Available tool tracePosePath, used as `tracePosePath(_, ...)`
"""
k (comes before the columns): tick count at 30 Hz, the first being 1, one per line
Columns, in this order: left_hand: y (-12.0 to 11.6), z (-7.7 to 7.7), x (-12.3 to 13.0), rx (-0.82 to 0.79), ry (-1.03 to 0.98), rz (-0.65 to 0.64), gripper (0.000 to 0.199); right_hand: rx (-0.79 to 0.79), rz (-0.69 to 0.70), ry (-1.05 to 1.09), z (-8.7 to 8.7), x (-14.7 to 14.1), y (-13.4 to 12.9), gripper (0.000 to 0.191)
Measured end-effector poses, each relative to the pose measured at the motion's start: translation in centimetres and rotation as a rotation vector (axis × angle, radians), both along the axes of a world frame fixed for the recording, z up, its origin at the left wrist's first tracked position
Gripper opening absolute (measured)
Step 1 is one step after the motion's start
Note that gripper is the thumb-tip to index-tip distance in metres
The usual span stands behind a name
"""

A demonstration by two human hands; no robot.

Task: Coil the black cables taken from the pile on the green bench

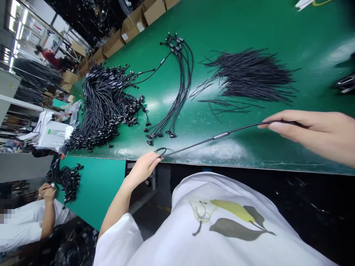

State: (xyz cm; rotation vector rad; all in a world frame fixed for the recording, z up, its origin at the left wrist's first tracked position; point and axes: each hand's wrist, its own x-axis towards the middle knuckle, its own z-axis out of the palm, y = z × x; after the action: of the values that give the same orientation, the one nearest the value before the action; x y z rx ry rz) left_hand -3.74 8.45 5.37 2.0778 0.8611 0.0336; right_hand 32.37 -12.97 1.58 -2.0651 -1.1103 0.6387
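A thin black cable [191, 146] is stretched between my two hands over the table's front edge. Along its middle sits a short grey sleeve [221, 135]. My left hand [144, 164] pinches the cable near a small loop at its left end. On the right, my right hand [321, 131] grips the other end, which runs between thumb and fingers; the tip is hidden in the palm. Just beyond the cable lies a small bundle of finished-looking cables [181, 79] with connectors and grey sleeves. Behind the right part rests a pile of short black tubes or strips [255, 75], several scattered loose.
The green table [313, 33] spans the view. A big heap of connector cables [107, 99] lies at left, near a white plastic-wrapped stack [52, 135]. Cardboard boxes [135, 24] line the far edge. At lower left, a co-worker's hands [47, 191] work beside another cable pile [66, 181].
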Motion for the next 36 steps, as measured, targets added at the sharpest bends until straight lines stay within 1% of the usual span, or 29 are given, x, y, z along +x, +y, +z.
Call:
tracePosePath(1, 0.1, 0.0, -0.1, 0.023, -0.033, 0.039, 0.021, 0.011, 0.021, -0.016, -0.2, -0.1, 0.0, 0.077)
tracePosePath(2, 0.3, -0.1, -0.2, 0.011, -0.071, 0.097, 0.022, 0.021, 0.039, -0.042, -0.4, -0.3, 0.0, 0.073)
tracePosePath(3, 0.4, -0.3, -0.1, -0.035, -0.125, 0.174, 0.024, 0.030, 0.055, -0.088, -0.6, -0.6, 0.0, 0.067)
tracePosePath(5, 0.4, -0.9, 0.7, -0.203, -0.287, 0.343, 0.029, 0.036, 0.099, -0.245, -1.1, -2.0, 0.3, 0.052)
tracePosePath(6, 0.3, -1.3, 1.5, -0.293, -0.388, 0.417, 0.031, 0.029, 0.148, -0.338, -1.2, -3.0, 0.5, 0.043)
tracePosePath(7, -0.1, -1.8, 2.4, -0.365, -0.484, 0.473, 0.033, 0.018, 0.229, -0.418, -1.2, -4.3, 0.8, 0.037)
tracePosePath(8, -0.6, -2.2, 3.5, -0.407, -0.562, 0.501, 0.034, 0.007, 0.347, -0.469, -0.9, -5.7, 1.2, 0.032)
tracePosePath(9, -1.2, -2.7, 4.7, -0.420, -0.612, 0.491, 0.035, 0.004, 0.494, -0.481, -0.6, -7.1, 1.6, 0.031)
tracePosePath(10, -2.0, -3.1, 5.8, -0.410, -0.631, 0.441, 0.037, 0.021, 0.643, -0.454, -0.1, -8.5, 2.1, 0.030)
tracePosePath(11, -2.8, -3.3, 6.7, -0.386, -0.622, 0.360, 0.038, 0.056, 0.754, -0.403, 0.5, -9.6, 2.7, 0.030)
tracePosePath(12, -3.6, -3.5, 7.5, -0.354, -0.590, 0.254, 0.038, 0.106, 0.804, -0.343, 1.1, -10.5, 3.3, 0.029)
tracePosePath(13, -4.3, -3.7, 8.0, -0.318, -0.546, 0.141, 0.037, 0.159, 0.796, -0.282, 1.6, -10.9, 3.9, 0.028)
tracePosePath(15, -5.3, -3.7, 8.5, -0.256, -0.456, -0.044, 0.033, 0.241, 0.685, -0.149, 2.2, -10.8, 5.1, 0.029)
tracePosePath(16, -5.6, -3.7, 8.6, -0.241, -0.429, -0.090, 0.031, 0.269, 0.628, -0.067, 2.3, -10.4, 5.6, 0.029)
tracePosePath(17, -5.7, -3.7, 8.7, -0.246, -0.429, -0.099, 0.030, 0.298, 0.572, 0.015, 2.2, -10.0, 5.9, 0.029)
tracePosePath(18, -5.7, -3.7, 8.9, -0.278, -0.462, -0.071, 0.029, 0.337, 0.504, 0.079, 1.9, -9.5, 6.3, 0.027)
tracePosePath(20, -5.7, -3.7, 9.5, -0.402, -0.592, 0.055, 0.030, 0.446, 0.301, 0.118, 0.8, -8.9, 6.7, 0.019)
tracePosePath(21, -5.7, -3.8, 10.0, -0.474, -0.657, 0.128, 0.031, 0.500, 0.192, 0.108, 0.2, -8.9, 6.9, 0.021)
tracePosePath(22, -5.8, -3.9, 10.5, -0.540, -0.706, 0.192, 0.032, 0.530, 0.115, 0.107, -0.5, -9.0, 7.1, 0.025)
tracePosePath(24, -6.2, -4.2, 11.6, -0.637, -0.732, 0.279, 0.036, 0.500, 0.060, 0.178, -1.7, -9.6, 7.5, 0.022)
tracePosePath(26, -7.0, -4.7, 12.5, -0.730, -0.683, 0.308, 0.043, 0.429, 0.015, 0.301, -2.7, -10.3, 7.7, 0.020)
tracePosePath(27, -7.5, -4.9, 12.8, -0.784, -0.659, 0.313, 0.046, 0.411, -0.031, 0.367, -3.1, -10.6, 7.8, 0.021)
tracePosePath(29, -8.3, -5.2, 13.2, -0.886, -0.652, 0.338, 0.050, 0.421, -0.131, 0.545, -3.7, -11.1, 7.9, 0.021)
tracePosePath(31, -8.5, -5.2, 13.3, -0.938, -0.727, 0.421, 0.049, 0.436, -0.165, 0.812, -4.0, -11.3, 8.0, 0.023)
tracePosePath(33, -8.0, -5.0, 13.3, -0.957, -0.825, 0.518, 0.043, 0.431, -0.121, 1.067, -4.1, -11.5, 8.0, 0.033)
tracePosePath(34, -7.6, -4.9, 13.2, -0.969, -0.854, 0.545, 0.040, 0.433, -0.090, 1.158, -4.0, -11.7, 7.9, 0.038)
tracePosePath(36, -7.0, -4.6, 13.1, -1.005, -0.848, 0.549, 0.037, 0.453, -0.064, 1.272, -3.7, -11.9, 7.9, 0.046)
